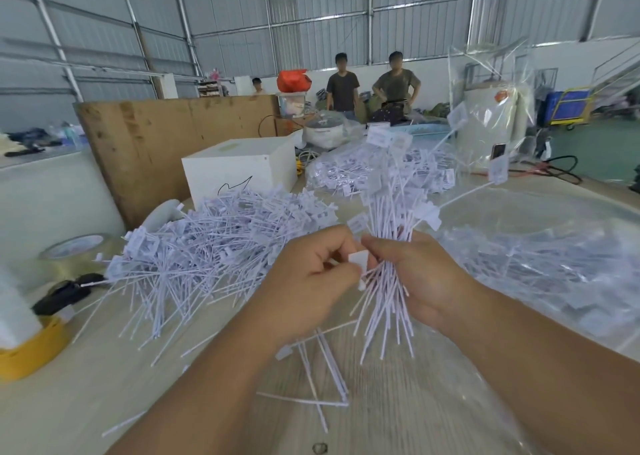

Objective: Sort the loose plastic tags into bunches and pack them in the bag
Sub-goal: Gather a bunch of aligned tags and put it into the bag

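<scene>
Head cam: right hand (420,278) grips fanned bunch of thin white plastic tags (388,264) upright, w/ stems gathered for evening up; left hand (311,281) pinches one tag's flat white head (358,259), prob adding it. Loose white tag pile (214,243) lies left; clear plastic bag (540,246) right.
</scene>
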The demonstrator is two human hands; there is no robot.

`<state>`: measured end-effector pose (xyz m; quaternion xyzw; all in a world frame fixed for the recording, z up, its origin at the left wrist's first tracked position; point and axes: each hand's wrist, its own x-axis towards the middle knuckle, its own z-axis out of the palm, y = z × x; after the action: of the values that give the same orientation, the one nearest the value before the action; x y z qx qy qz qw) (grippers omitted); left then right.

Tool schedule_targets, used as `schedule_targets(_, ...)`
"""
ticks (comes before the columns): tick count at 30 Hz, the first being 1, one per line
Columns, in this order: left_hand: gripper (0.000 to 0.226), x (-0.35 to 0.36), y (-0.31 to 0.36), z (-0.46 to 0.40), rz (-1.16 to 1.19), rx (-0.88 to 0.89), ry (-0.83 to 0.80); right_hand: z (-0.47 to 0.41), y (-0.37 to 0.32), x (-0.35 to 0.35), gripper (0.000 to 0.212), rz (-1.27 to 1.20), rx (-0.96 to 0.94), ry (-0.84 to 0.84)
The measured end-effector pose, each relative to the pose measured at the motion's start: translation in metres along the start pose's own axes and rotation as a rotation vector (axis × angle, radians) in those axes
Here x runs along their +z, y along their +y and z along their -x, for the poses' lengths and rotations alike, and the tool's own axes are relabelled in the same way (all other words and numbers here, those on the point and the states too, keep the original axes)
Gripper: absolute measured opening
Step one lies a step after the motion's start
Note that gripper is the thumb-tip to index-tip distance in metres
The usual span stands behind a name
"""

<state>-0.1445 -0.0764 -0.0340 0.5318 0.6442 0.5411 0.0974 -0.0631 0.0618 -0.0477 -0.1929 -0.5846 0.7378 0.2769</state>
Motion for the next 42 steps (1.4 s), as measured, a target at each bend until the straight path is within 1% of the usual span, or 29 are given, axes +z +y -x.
schedule_targets(1,0.013,-0.001,0.0,0.0,0.024,-0.011,0.015,0.0,0.001,0.0,0.017,-0.004,0.023,-0.002)
schedule_targets(3,0.011,-0.003,0.001,-0.001,0.068,-0.018,0.071,-0.001,0.001,0.0,0.021,0.005,0.056,-0.003)
schedule_targets(6,0.012,-0.007,0.004,-0.002,0.164,0.002,0.166,-0.004,0.001,-0.002,0.024,-0.046,0.129,0.048)
schedule_targets(8,0.02,-0.009,0.007,-0.003,0.214,0.021,0.242,-0.003,0.0,-0.004,0.016,-0.067,0.162,0.075)
schedule_targets(10,0.027,-0.01,0.008,-0.004,0.269,0.041,0.354,-0.004,0.0,-0.004,0.013,-0.052,0.162,0.091)
schedule_targets(12,0.034,-0.012,0.006,-0.005,0.307,0.056,0.496,-0.004,0.0,-0.002,0.018,-0.001,0.135,0.097)
schedule_targets(13,0.034,-0.014,0.005,-0.006,0.31,0.053,0.561,-0.004,0.001,-0.002,0.021,0.034,0.119,0.093)
schedule_targets(16,0.027,-0.015,0.0,-0.01,0.319,0.035,0.725,-0.002,0.002,0.004,0.031,0.098,0.069,0.038)
schedule_targets(19,0.027,-0.021,-0.006,-0.013,0.364,0.001,0.873,0.001,0.001,0.012,0.023,0.091,0.028,-0.069)
schedule_targets(21,0.029,-0.029,-0.009,-0.014,0.4,-0.036,0.948,0.004,0.0,0.018,0.017,0.089,0.019,-0.13)
schedule_targets(23,0.03,-0.036,-0.01,-0.014,0.382,-0.054,1.001,0.007,-0.001,0.025,0.015,0.105,-0.004,-0.17)
schedule_targets(25,0.033,-0.038,-0.009,-0.013,0.324,-0.031,1.017,0.008,-0.001,0.032,0.016,0.077,-0.004,-0.121)
schedule_targets(28,0.042,-0.037,-0.004,-0.011,0.276,0.041,0.973,0.006,-0.003,0.039,0.013,-0.005,0.058,0.021)
schedule_targets(29,0.045,-0.037,-0.002,-0.01,0.258,0.051,0.951,0.004,-0.004,0.04,0.016,-0.017,0.074,0.061)
schedule_targets(31,0.047,-0.039,-0.001,-0.009,0.243,0.041,0.931,0.001,-0.002,0.037,0.033,-0.008,0.078,0.125)
schedule_targets(32,0.048,-0.041,-0.003,-0.009,0.246,0.027,0.926,0.0,-0.001,0.035,0.038,0.003,0.072,0.141)
schedule_targets(33,0.048,-0.043,-0.005,-0.009,0.248,0.006,0.918,0.001,-0.001,0.032,0.037,0.004,0.07,0.134)
schedule_targets(34,0.049,-0.044,-0.008,-0.01,0.241,-0.019,0.906,0.003,-0.002,0.03,0.031,0.005,0.069,0.111)
schedule_targets(36,0.049,-0.044,-0.015,-0.013,0.212,-0.068,0.857,0.01,-0.003,0.027,0.01,0.099,0.069,0.017)
schedule_targets(39,0.039,-0.036,-0.021,-0.016,0.141,-0.096,0.767,0.021,-0.002,0.03,0.021,0.316,0.038,-0.2)
schedule_targets(42,0.028,-0.03,-0.019,-0.015,0.099,-0.062,0.798,0.031,-0.005,0.042,0.022,0.419,-0.017,-0.375)
